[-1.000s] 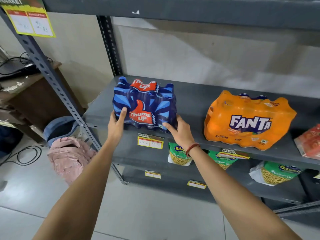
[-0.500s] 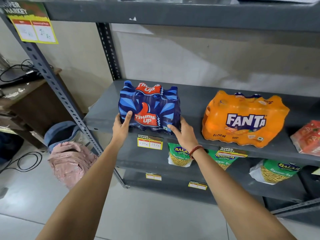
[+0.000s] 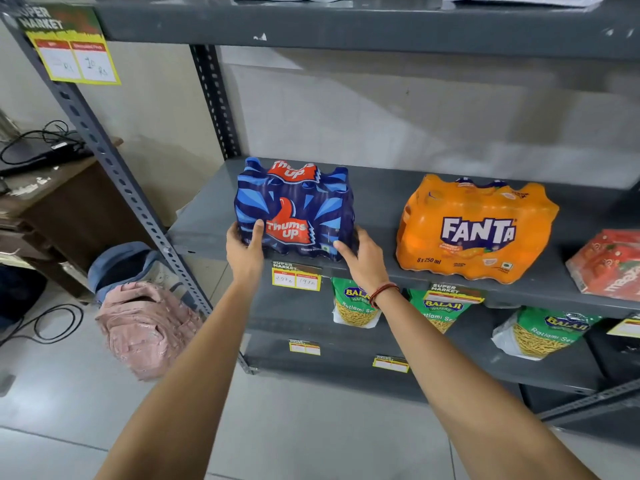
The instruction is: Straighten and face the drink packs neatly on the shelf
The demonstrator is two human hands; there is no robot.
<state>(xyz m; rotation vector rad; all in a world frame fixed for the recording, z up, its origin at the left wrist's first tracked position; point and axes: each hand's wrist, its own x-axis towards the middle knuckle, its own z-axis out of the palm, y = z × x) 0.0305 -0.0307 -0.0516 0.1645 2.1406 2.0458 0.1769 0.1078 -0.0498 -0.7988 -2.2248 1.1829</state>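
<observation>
Two bare forearms reach up from the bottom of the view toward a grey metal shelf point(image 3: 381, 199). The left hand point(image 3: 244, 252) clasps the lower left corner of the Thums Up pack point(image 3: 294, 211), thumb pressed on its front face. The right hand point(image 3: 360, 259), with a red thread bracelet point(image 3: 382, 292) at the wrist, grips the lower right corner, index finger laid across the front. Both hands are closed on the pack, which stands at the shelf's front edge, left of centre, label facing outward and tilted slightly. A yellow price tag point(image 3: 296, 278) hangs on the shelf edge just below it. Well apart to the right, the orange Fanta pack point(image 3: 474, 230) sits on the same shelf, label forward, angled a little. At the far right edge lies a red pack point(image 3: 609, 263), partly cut off. Below, green Balaji snack bags point(image 3: 540, 332) rest on the lower shelf. On the floor to the left leans a pink backpack point(image 3: 145, 327).
</observation>
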